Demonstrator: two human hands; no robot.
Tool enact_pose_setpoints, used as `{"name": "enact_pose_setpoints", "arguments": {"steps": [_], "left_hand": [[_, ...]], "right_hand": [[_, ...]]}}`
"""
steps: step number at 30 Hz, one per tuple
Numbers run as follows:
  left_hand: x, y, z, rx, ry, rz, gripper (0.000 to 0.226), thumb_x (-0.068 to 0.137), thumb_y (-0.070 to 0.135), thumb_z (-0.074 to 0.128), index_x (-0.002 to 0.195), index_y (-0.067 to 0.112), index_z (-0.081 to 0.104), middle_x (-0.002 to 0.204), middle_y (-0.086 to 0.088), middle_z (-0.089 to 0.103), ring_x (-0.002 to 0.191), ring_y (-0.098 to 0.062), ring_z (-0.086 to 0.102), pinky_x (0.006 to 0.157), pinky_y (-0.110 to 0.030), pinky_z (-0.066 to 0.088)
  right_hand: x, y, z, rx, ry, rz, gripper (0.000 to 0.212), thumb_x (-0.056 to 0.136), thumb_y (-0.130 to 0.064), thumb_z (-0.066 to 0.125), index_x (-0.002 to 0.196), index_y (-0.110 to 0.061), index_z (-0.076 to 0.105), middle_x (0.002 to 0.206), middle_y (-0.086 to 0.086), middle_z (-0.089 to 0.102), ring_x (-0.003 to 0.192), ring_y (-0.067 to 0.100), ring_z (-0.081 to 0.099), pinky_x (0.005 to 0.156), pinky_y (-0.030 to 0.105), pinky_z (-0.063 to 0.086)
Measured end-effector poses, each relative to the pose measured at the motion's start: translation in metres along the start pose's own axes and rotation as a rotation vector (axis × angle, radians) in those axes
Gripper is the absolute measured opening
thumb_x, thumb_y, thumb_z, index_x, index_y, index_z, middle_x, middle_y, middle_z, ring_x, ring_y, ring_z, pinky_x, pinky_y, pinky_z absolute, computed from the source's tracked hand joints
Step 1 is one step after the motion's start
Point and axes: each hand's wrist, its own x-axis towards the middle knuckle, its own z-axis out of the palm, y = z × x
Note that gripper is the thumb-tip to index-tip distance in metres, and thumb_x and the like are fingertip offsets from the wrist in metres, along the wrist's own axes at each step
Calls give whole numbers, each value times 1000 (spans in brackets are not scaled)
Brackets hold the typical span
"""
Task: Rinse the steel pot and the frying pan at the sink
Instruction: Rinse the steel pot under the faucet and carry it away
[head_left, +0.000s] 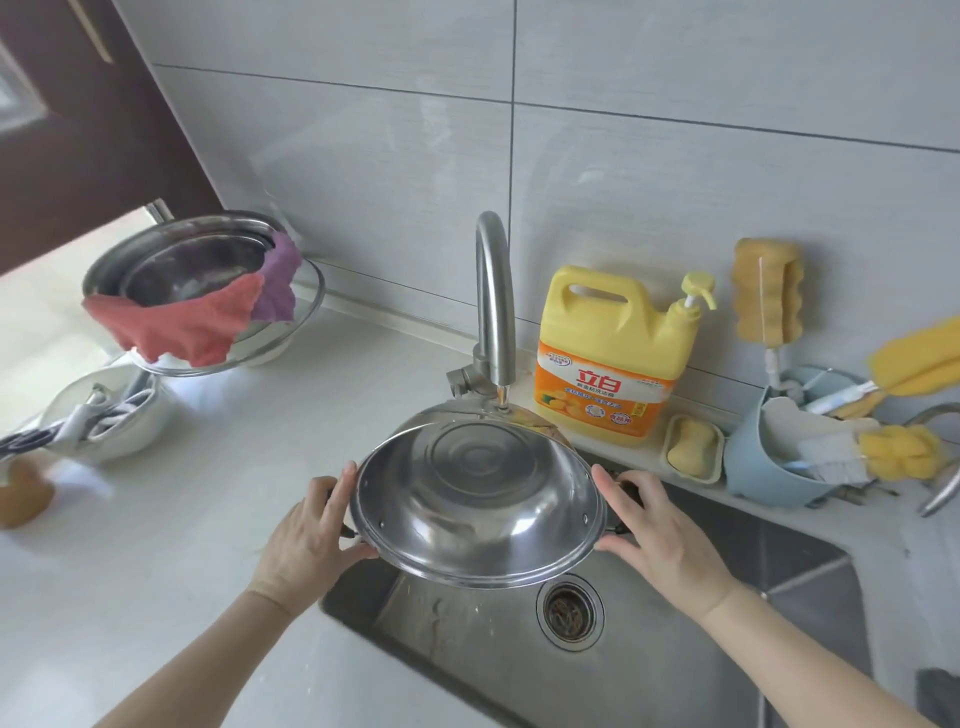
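Observation:
The steel pot (478, 499) is held tilted over the steel sink (649, 670), its open inside facing me, its far rim just under the faucet (493, 306). My left hand (306, 540) grips the pot's left side at its dark handle. My right hand (660, 535) grips the right side at the other handle. I see no water running from the spout. No frying pan is clearly visible.
A yellow detergent jug (613, 358) stands behind the sink, with a soap dish (693, 449) and a blue caddy (769, 462) of brushes and sponges to its right. Stacked steel bowls (202, 270) with red and purple cloths sit at the left on the white counter (182, 519). The drain (569, 608) is uncovered.

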Motion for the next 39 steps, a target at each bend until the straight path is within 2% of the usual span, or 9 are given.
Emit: {"name": "enact_pose_setpoints", "arguments": {"steps": [14,16,18,20,22,25,32,36,39], "left_hand": [[53,44,18,65,96,236,132,47,42,97,148,14,17,90,-18,58,54,-29,58,47,-32,50],[60,54,24,44,99,272,130,50,40,97,149,14,15,89,-18,59,54,-29,57,47,-33,50],[63,62,28,36,96,288,130,51,40,96,148,14,15,89,-18,59,53,-29,56,47,-32,49],[63,65,30,34,90,285,129,52,41,96,148,14,15,88,-17,58,52,-28,55,47,-32,49],[59,62,30,31,87,271,129,52,39,96,149,15,14,89,-18,58,53,-28,55,47,-32,50],[49,47,24,61,88,240,133,47,39,98,149,14,17,91,-16,58,54,-29,57,48,-32,51],[10,-3,3,35,50,96,123,53,41,95,148,13,23,97,-13,53,53,-22,62,44,-34,53],[-2,-19,-9,14,58,25,97,72,60,63,147,8,29,103,-10,51,54,-12,65,46,-32,53],[0,-18,-8,27,57,36,103,70,59,74,148,9,27,103,-10,51,54,-12,65,47,-34,54]], "right_hand": [[-43,33,-33,-13,32,159,136,53,-19,96,158,-34,12,113,8,46,86,18,55,54,35,55],[-53,35,-44,-24,74,168,110,73,-33,86,157,-33,16,113,9,46,87,16,51,53,34,55],[-60,39,-53,-79,102,162,73,93,-58,50,154,-29,23,114,10,47,86,15,51,53,33,55],[-60,39,-56,-81,94,157,69,95,-65,36,152,-28,25,114,10,47,88,15,52,55,35,56],[-57,35,-54,-51,83,174,84,88,-50,65,156,-33,18,112,9,47,85,17,54,54,34,56],[-49,30,-41,-21,10,222,136,49,-18,98,156,-35,16,110,6,46,72,16,60,49,32,54],[-6,6,-11,-14,17,8,122,55,-17,97,151,-24,21,102,15,56,72,25,65,49,33,56],[13,-6,-2,7,-12,-13,112,57,-16,96,147,-20,30,100,15,58,74,24,65,50,32,56],[15,-6,-1,2,-19,-12,110,57,-16,96,146,-18,32,100,15,58,74,24,65,50,32,56]]}}
